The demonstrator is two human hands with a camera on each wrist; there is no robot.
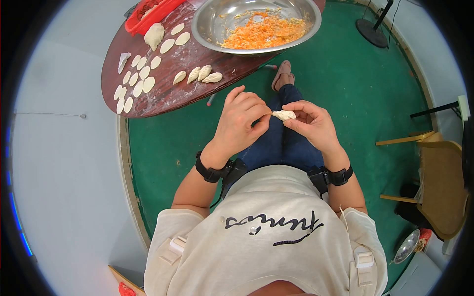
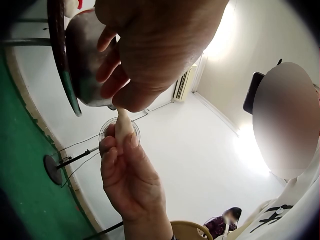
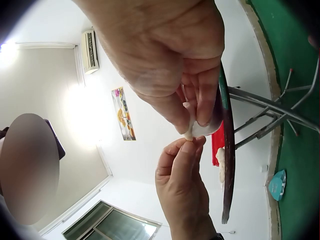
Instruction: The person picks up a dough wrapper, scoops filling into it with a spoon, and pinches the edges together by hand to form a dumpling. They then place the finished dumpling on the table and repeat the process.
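Over the lap, a pale dough dumpling (image 1: 284,115) with a pleated surface is held between both hands. My left hand (image 1: 242,118) pinches its narrow end between thumb and forefinger. At the other end, my right hand (image 1: 313,127) grips the plump body with thumb and fingers. In the left wrist view the dumpling (image 2: 123,131) stands out from the right fingers, its tip at the left fingertips. The right wrist view shows the left hand (image 3: 182,182) pinching the tip from below, while the right palm hides part of the dumpling.
A dark red table (image 1: 168,101) carries several flat dough wrappers (image 1: 149,84), several shaped dumplings (image 1: 204,73) and a dough lump (image 1: 154,36). A large steel bowl (image 1: 207,29) of orange and yellow filling (image 1: 266,32) stands by its edge, near a red basket (image 1: 160,15). Chairs (image 1: 442,182) stand right.
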